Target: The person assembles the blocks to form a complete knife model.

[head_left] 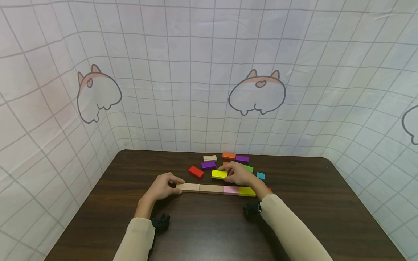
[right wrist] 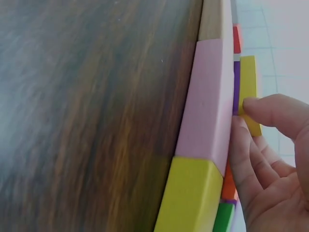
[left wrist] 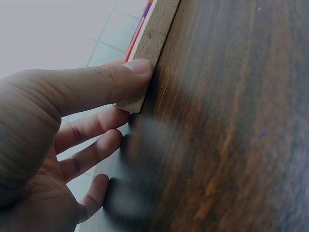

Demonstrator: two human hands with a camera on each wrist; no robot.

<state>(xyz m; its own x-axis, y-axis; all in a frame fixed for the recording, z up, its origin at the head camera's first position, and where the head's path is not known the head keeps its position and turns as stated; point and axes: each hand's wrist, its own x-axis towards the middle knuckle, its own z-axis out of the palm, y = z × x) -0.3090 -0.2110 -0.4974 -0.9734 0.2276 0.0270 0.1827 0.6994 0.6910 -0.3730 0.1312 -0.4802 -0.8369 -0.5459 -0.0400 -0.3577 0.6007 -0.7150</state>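
A straight row of blocks lies across the table: a plain wooden block (head_left: 188, 187) at the left end, a second plain wooden block (head_left: 211, 189), a pink block (head_left: 231, 190) and a yellow block (head_left: 247, 191). My left hand (head_left: 162, 186) pinches the row's left end; in the left wrist view its thumb (left wrist: 137, 67) lies on the block's side, the other fingers spread below. Behind the row, my right hand (head_left: 240, 174) pinches another yellow block (head_left: 218, 174) between thumb and fingers. In the right wrist view this yellow block (right wrist: 248, 77) appears beyond the pink block (right wrist: 205, 96).
Loose behind the row lie a red block (head_left: 196, 172), purple blocks (head_left: 208, 165), (head_left: 242, 159), a plain block (head_left: 210, 158), an orange block (head_left: 229, 156), a green block (head_left: 248, 168) and a blue block (head_left: 261, 175). A grid-patterned cloth (head_left: 183, 108) hangs behind the table (head_left: 202, 228).
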